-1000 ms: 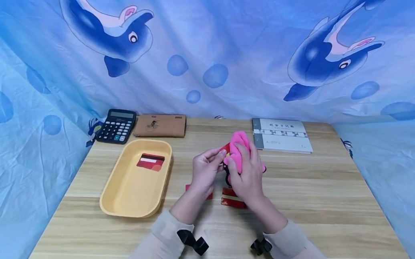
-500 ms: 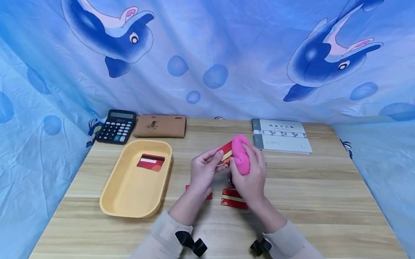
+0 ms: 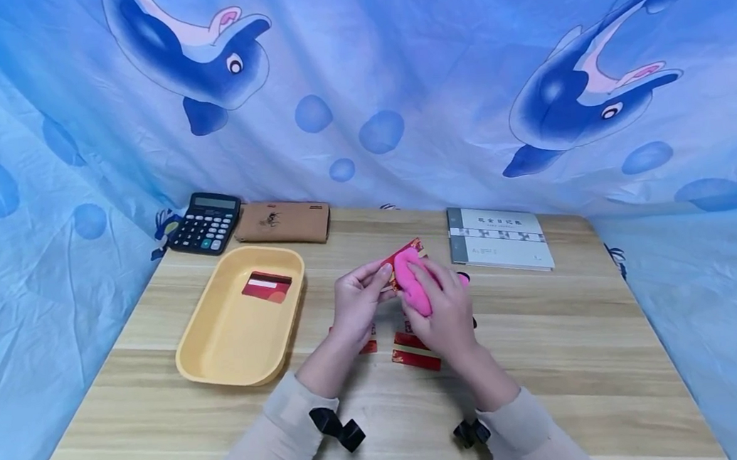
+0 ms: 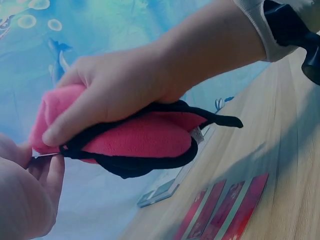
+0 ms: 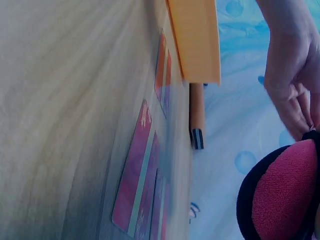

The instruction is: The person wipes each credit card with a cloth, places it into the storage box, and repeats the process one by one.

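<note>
In the head view my left hand pinches a red card with gold patterning between thumb and fingers. My right hand grips a fuzzy pink cloth with black edging and presses it over the card, so only the card's left part and upper right corner show. Black trim and a loose strap hang from the cloth in the left wrist view. Below the hands, a red card with a pale stripe lies on the table, and another red card is partly hidden by my left wrist.
A yellow tray stands at the left, with a red card inside it. Behind it are a black calculator and a brown wallet. A grey-white notebook lies at the back right. A blue dolphin curtain hangs behind the table.
The pink cloth swept right to the card's end, baring its striped face, then came back left across it. The left hand keeps its pinch, nearly still.
</note>
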`<state>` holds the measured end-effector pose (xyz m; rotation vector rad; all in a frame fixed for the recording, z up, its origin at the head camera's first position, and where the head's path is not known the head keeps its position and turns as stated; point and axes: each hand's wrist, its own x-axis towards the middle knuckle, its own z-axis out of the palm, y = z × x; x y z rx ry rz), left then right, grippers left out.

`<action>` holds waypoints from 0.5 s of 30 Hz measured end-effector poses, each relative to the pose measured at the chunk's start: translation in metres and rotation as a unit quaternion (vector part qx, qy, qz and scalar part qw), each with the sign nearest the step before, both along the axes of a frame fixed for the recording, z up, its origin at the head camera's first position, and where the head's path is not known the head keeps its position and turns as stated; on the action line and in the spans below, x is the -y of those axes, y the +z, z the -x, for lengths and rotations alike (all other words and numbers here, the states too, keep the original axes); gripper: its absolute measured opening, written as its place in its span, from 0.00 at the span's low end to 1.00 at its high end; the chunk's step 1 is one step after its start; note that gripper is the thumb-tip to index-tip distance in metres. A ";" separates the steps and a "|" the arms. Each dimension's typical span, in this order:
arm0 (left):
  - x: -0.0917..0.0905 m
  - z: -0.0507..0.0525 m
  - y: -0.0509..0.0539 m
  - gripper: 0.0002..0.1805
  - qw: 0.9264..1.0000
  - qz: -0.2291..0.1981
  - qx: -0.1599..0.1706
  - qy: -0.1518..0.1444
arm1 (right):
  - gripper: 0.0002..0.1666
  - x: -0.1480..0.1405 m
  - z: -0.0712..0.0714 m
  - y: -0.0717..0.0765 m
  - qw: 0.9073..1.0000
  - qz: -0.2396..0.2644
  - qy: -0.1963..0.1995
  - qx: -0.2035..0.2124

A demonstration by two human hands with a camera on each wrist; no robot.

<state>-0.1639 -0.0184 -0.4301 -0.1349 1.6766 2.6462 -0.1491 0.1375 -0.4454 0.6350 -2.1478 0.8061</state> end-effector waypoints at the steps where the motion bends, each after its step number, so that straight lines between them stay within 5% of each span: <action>1: 0.000 0.000 0.000 0.14 1.000 -0.002 -0.003 -0.001 | 0.28 0.001 -0.001 0.000 1.000 -0.007 0.011 -0.009; 5: 0.002 0.001 0.000 0.14 1.000 0.000 -0.010 -0.005 | 0.28 0.001 -0.003 0.004 0.999 -0.016 0.020 -0.019; 12: 0.009 0.001 0.004 0.15 0.998 0.040 -0.029 -0.027 | 0.31 -0.008 0.001 0.011 0.997 0.018 -0.074 0.009; 15: 0.010 0.001 0.007 0.15 0.996 0.054 -0.042 -0.050 | 0.29 -0.002 -0.005 0.013 0.999 0.003 -0.043 0.003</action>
